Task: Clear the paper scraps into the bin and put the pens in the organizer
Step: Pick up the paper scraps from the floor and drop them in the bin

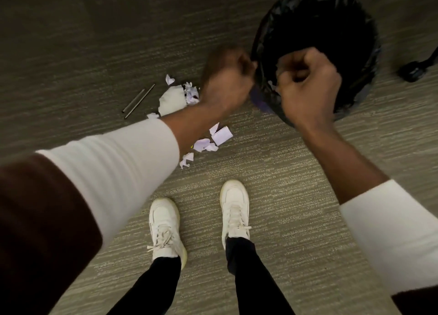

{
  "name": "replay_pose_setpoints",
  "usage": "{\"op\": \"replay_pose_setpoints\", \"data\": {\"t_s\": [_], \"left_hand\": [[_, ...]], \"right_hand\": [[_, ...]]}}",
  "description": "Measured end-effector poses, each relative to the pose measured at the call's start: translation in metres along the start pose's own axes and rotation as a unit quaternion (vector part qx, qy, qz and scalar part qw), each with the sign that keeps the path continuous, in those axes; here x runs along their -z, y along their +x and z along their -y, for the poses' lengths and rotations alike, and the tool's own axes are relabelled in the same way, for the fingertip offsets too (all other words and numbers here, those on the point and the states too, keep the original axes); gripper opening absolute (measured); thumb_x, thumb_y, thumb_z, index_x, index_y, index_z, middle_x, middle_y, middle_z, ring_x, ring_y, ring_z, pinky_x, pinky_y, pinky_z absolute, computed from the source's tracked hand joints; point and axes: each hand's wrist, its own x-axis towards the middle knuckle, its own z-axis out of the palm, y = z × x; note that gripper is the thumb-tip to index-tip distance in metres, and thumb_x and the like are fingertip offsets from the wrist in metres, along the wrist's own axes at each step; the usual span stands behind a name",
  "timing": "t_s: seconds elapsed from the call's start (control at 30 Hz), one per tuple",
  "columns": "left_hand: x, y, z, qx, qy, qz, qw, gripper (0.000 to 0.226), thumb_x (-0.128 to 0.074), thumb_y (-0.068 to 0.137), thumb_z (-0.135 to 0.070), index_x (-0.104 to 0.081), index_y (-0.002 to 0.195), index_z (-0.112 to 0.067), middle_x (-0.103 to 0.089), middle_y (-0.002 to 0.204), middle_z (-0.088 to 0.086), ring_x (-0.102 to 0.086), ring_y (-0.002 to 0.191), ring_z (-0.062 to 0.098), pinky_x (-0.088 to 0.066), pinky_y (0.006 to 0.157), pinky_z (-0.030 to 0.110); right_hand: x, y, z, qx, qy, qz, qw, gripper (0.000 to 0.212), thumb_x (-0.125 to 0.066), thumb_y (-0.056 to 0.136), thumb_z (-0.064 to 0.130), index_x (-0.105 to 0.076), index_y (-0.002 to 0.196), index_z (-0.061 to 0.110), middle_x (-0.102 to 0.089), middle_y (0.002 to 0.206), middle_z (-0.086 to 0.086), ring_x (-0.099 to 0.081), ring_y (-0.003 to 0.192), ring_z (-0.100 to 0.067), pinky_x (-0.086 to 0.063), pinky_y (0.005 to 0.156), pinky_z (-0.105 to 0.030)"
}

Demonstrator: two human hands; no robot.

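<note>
Two pens point(138, 100) lie on the carpet point(272, 196) at 10 o'clock, paper scraps point(203, 144) beside them. Left hand point(227, 78), blurred, fingers curled at the bin's point(315, 51) rim; right hand point(308, 82) clenched over the bin, contents unclear.

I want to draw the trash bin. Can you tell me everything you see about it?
The bin is round and lined with a shiny, crinkled black plastic bag. It stands upright on the grey carpet, open at the top, dark inside. The right hand hovers fisted over its near rim; the blurred left hand is at its left edge.
</note>
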Motion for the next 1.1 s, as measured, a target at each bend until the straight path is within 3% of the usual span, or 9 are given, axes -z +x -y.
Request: {"op": "replay_pose_setpoints", "data": {"t_s": [0.07,0.23,0.43,0.63,0.77,0.83,0.93,1.03,1.1], "left_hand": [[0.01,-0.004,0.039,0.037,0.035,0.015,0.999,0.02,-0.064,0.093,-0.033,-0.073,0.088,-0.016,-0.076,0.103,0.004,-0.072,0.097,0.025,-0.056,0.081,0.033],[0.015,-0.023,0.133,0.098,0.146,0.069,0.982,0.022,-0.069,0.095,-0.034,-0.075,0.106,-0.016,-0.067,0.126,0.011,-0.063,0.122,0.03,-0.053,0.101,0.04],[-0.021,-0.023,0.215,0.087,0.235,0.164,0.954,0.061,-0.073,0.09,-0.045,-0.055,0.13,-0.003,-0.049,0.14,0.021,-0.045,0.137,0.041,-0.05,0.103,0.054],[-0.075,0.009,0.262,0.09,0.253,0.156,0.951,0.113,-0.083,0.074,-0.061,-0.026,0.158,-0.011,-0.015,0.168,0.025,-0.014,0.158,0.049,-0.044,0.11,0.064],[-0.099,0.033,0.292,0.094,0.245,0.161,0.951,0.145,-0.085,0.056,-0.078,-0.005,0.167,-0.03,0.008,0.17,0.033,0.007,0.157,0.059,-0.024,0.12,0.072],[-0.104,0.037,0.299,0.099,0.241,0.17,0.95,0.151,-0.087,0.051,-0.078,0.001,0.166,-0.035,0.01,0.17,0.032,0.008,0.155,0.061,-0.023,0.119,0.074],[-0.113,0.034,0.301,0.092,0.234,0.17,0.953,0.135,-0.09,0.061,-0.064,-0.011,0.166,-0.031,0.003,0.17,0.032,0.003,0.156,0.06,-0.025,0.122,0.071],[-0.12,0.026,0.295,0.059,0.241,0.148,0.957,0.095,-0.087,0.075,-0.047,-0.039,0.153,-0.023,-0.015,0.166,0.031,-0.011,0.156,0.053,-0.029,0.124,0.058],[-0.121,0.019,0.29,0.035,0.247,0.136,0.959,0.069,-0.08,0.083,-0.039,-0.05,0.142,-0.018,-0.025,0.163,0.026,-0.023,0.154,0.046,-0.034,0.121,0.05]], "right_hand": [[-0.028,-0.015,0.004,0.027,0.015,0.06,0.998,0.02,-0.066,0.086,0.017,-0.077,0.104,0.014,-0.079,0.099,-0.004,-0.075,0.086,-0.02,-0.062,0.084,-0.042],[-0.102,-0.041,-0.014,0.018,-0.056,0.195,0.979,0.024,-0.076,0.085,0.014,-0.077,0.109,0.015,-0.079,0.101,-0.003,-0.076,0.092,-0.027,-0.061,0.086,-0.044],[-0.181,-0.037,-0.066,-0.002,-0.219,0.325,0.92,0.076,-0.081,0.086,0.045,-0.048,0.149,0.018,-0.055,0.146,-0.014,-0.062,0.13,-0.037,-0.055,0.105,-0.045],[-0.234,-0.012,-0.117,0.026,-0.276,0.325,0.904,0.11,-0.09,0.074,0.054,-0.027,0.16,0.027,-0.029,0.163,-0.026,-0.036,0.148,-0.049,-0.048,0.112,-0.057],[-0.261,0.006,-0.131,0.012,-0.265,0.332,0.905,0.134,-0.097,0.065,0.054,-0.01,0.166,0.039,0.008,0.173,-0.03,0.0,0.16,-0.054,-0.033,0.121,-0.066],[-0.268,0.013,-0.132,0.013,-0.257,0.35,0.901,0.139,-0.097,0.064,0.055,-0.005,0.167,0.041,0.015,0.173,-0.028,0.01,0.161,-0.052,-0.026,0.124,-0.066],[-0.278,0.014,-0.125,0.029,-0.266,0.373,0.888,0.139,-0.095,0.064,0.062,-0.005,0.168,0.04,0.007,0.174,-0.028,0.006,0.161,-0.052,-0.023,0.126,-0.065],[-0.29,0.002,-0.115,0.099,-0.319,0.366,0.869,0.128,-0.09,0.07,0.064,-0.011,0.168,0.041,-0.007,0.173,-0.024,-0.012,0.16,-0.052,-0.038,0.119,-0.062],[-0.296,-0.009,-0.111,0.146,-0.332,0.346,0.865,0.105,-0.086,0.078,0.055,-0.027,0.164,0.04,-0.02,0.169,-0.02,-0.026,0.154,-0.047,-0.05,0.109,-0.058]]}}
